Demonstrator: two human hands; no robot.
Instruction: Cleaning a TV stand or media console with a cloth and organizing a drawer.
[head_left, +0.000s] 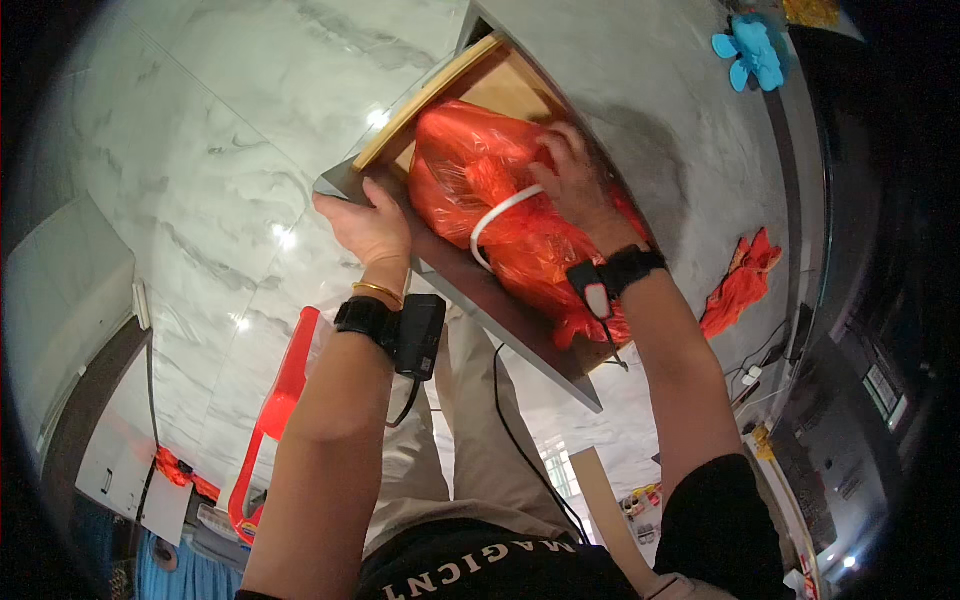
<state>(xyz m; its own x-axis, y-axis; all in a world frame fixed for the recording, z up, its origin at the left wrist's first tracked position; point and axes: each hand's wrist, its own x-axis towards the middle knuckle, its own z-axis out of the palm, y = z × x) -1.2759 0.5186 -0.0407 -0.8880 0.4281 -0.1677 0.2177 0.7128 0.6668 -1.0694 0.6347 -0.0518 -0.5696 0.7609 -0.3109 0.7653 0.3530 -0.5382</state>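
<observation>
A drawer with grey sides and a pale wooden end board is tilted in front of me. Inside it lies a bunched red plastic bag, with a white curved band across it; what the bag holds is hidden. My left hand grips the drawer's near left corner, thumb over the rim and fingers on the outside. On the bag's right part, against the far side wall, rests my right hand. It is blurred, and whether its fingers pinch the plastic is unclear. Both wrists wear black straps with small devices.
Grey-white marbled floor surrounds the drawer. To the right lies a red cloth or bag, with blue slippers farther up. A red plastic frame stands by my left forearm. A black cable hangs past my legs.
</observation>
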